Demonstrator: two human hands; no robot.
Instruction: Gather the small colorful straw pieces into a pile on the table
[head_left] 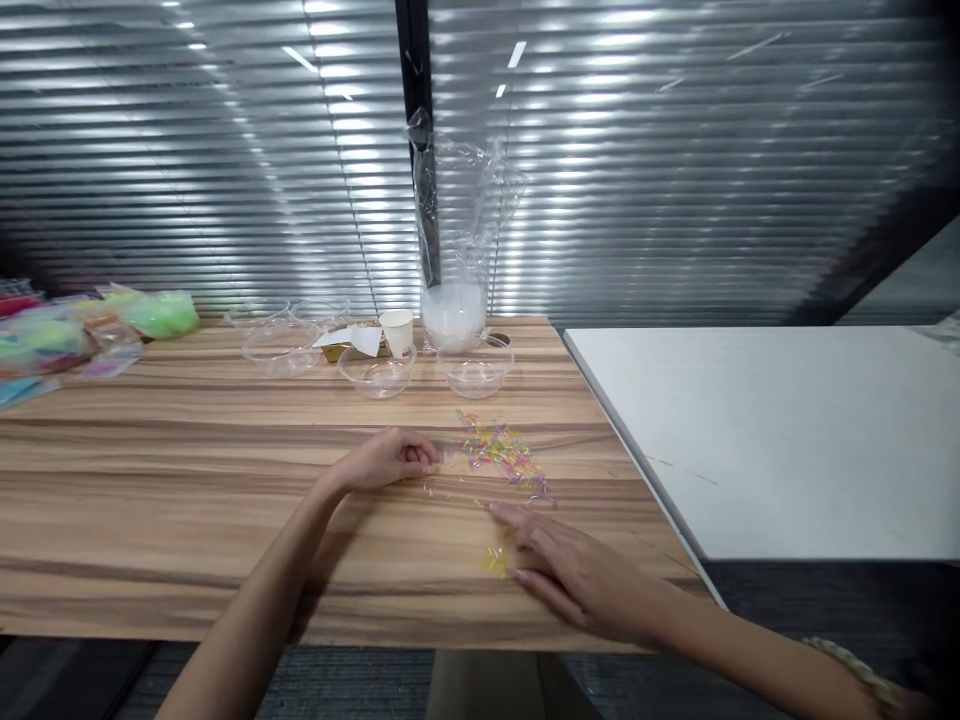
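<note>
The scattered little plastic beads [504, 455] are pink, yellow, green and purple, lying on a long wooden table [187, 500] streaked in tan and dark brown grain. A small yellow bead cluster [495, 561] glows beside the fingers, while the flat neighbouring table [787, 440] is plain white and the soft bags at far left [154, 312] are neon green.

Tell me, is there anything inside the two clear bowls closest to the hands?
No, both clear bowls look empty, while the colourful beads lie loose on the wooden table.
</note>
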